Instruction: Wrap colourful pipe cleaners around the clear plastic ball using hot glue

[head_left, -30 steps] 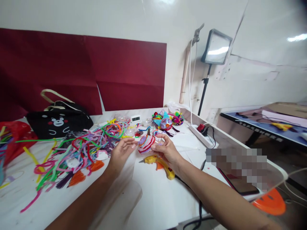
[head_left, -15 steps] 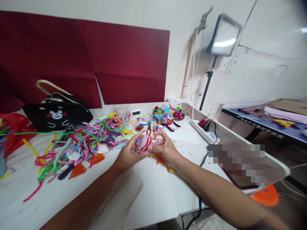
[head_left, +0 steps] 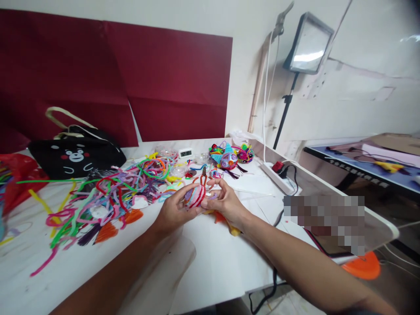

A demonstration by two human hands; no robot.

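Over the middle of the table, my left hand [head_left: 172, 210] is wrapped round a ball [head_left: 196, 197] covered in fuzzy pipe cleaner, striped pink, red and purple. From the other side my right hand [head_left: 231, 205] grips the same ball, its thumb pressed on the front. A lilac fuzzy piece shows by the right fingers; whether it joins the ball I cannot tell. Just behind the hands lie pliers [head_left: 204, 175] with orange-red handles. Yellow and orange pieces [head_left: 233, 230] lie below my right hand, partly hidden by it.
Tangled pipe cleaners [head_left: 108, 192] and orange tassels [head_left: 106, 232] cover the left. Finished-looking colourful fish-like ornaments [head_left: 226, 157] and a small digital clock [head_left: 185, 153] stand behind. A black bag [head_left: 77, 153] leans back left. A power strip [head_left: 282, 178] and black cable lie right.
The ball has turned or tilted slightly in my hands, and the fingers have shifted a little. The whole view has moved slightly; both hands keep their hold.
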